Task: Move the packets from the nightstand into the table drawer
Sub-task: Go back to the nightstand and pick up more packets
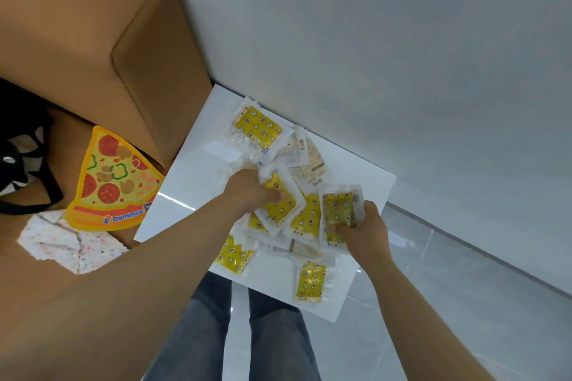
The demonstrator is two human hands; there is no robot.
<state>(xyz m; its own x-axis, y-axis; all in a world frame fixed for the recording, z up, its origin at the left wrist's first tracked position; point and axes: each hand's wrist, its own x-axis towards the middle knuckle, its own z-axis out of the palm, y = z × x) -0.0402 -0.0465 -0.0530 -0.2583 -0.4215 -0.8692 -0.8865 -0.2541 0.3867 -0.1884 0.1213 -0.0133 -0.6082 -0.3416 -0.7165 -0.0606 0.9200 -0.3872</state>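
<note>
Yellow packets (279,202) printed with stars and moons lie on the glossy white nightstand (185,195); orange pizza-slice cushion (114,179) at left.

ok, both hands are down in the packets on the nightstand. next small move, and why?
Probably lift both hands straight up off the nightstand with their catch. The left hand grips a yellow packet and the right hand holds a second packet, so both grasps look made. Loose packets lie around them; the drawer is out of view, so the carry comes after.
</note>
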